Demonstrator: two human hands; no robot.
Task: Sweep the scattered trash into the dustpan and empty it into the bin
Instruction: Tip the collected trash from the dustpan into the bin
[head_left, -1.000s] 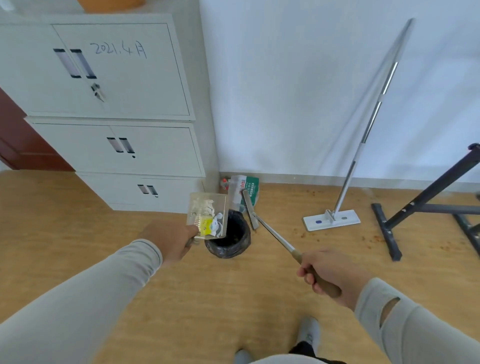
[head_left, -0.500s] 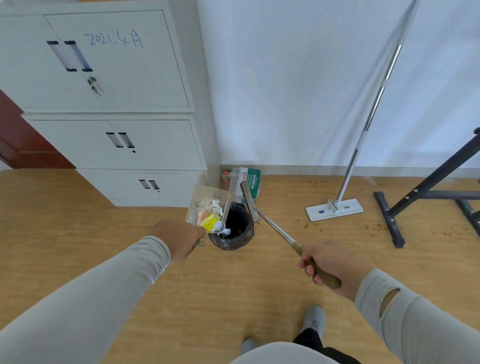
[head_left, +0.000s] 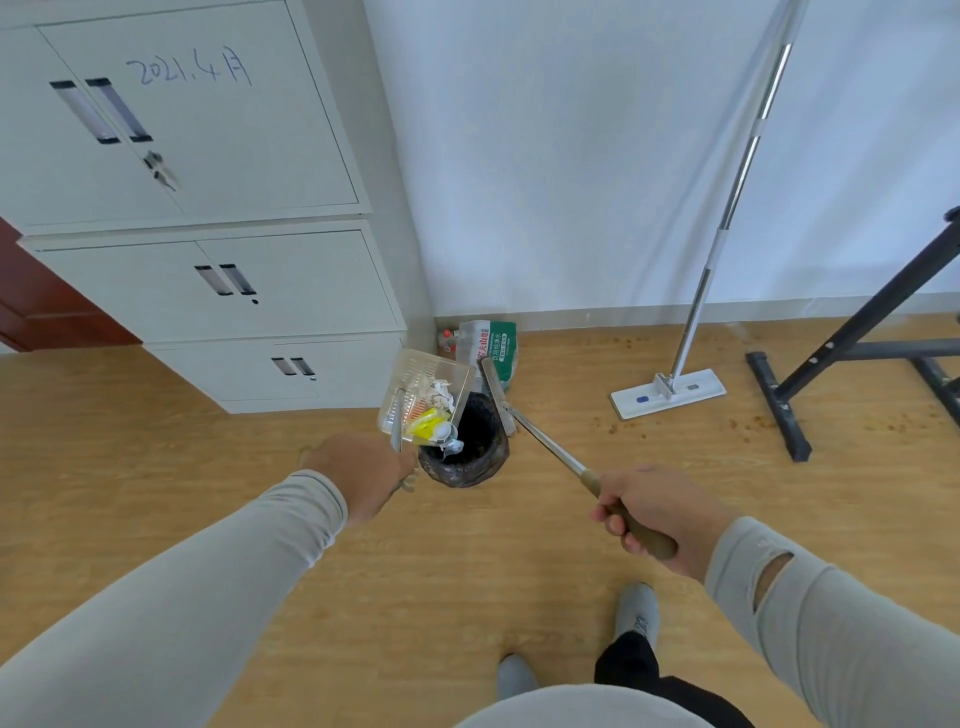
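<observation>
Now the left hand (head_left: 358, 475) has its grip closed on the clear dustpan (head_left: 423, 397), tipped over the black bin (head_left: 467, 447) on the floor. White paper and a yellow wrapper (head_left: 428, 422) sit at the low edge, just above the bin's mouth. The right hand (head_left: 657, 514) has its grip tight on the broom (head_left: 545, 447). This looks like the emptying step. Next, tip the dustpan more so the trash slides in.

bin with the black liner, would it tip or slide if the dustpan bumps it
Probably. The bin looks small and nearly empty inside, so likely light. It stands free on smooth wood floor, so a nudge from the dustpan may slide it. Its loose liner would likely crumple.
</observation>
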